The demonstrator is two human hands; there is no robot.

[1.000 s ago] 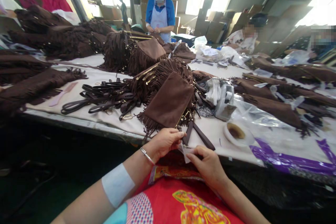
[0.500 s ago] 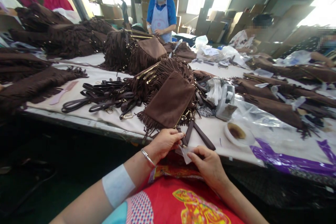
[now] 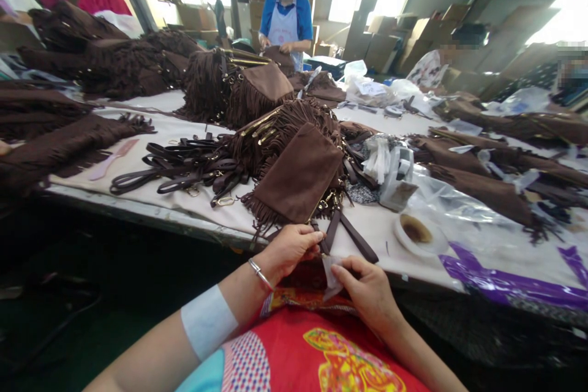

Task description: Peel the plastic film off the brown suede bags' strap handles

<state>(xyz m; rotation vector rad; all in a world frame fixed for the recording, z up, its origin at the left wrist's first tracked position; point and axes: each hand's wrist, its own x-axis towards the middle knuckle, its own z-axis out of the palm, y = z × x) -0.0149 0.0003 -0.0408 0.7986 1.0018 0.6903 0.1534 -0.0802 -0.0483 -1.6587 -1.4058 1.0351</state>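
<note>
The left hand (image 3: pixel 291 250) pinches a thin dark brown strap (image 3: pixel 324 247). The right hand (image 3: pixel 370 286) pinches a small, cloudy white sheet (image 3: pixel 331 280) at the strap's end.

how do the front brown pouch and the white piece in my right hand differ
Colour: the pouch is dark brown, the white piece pale and thin-looking.
Size: the pouch is much larger than the white piece.
Pose: the pouch leans on the fringed pile, while the white piece is pinched in the right hand.
Shared: both are near the table's front edge.
</note>
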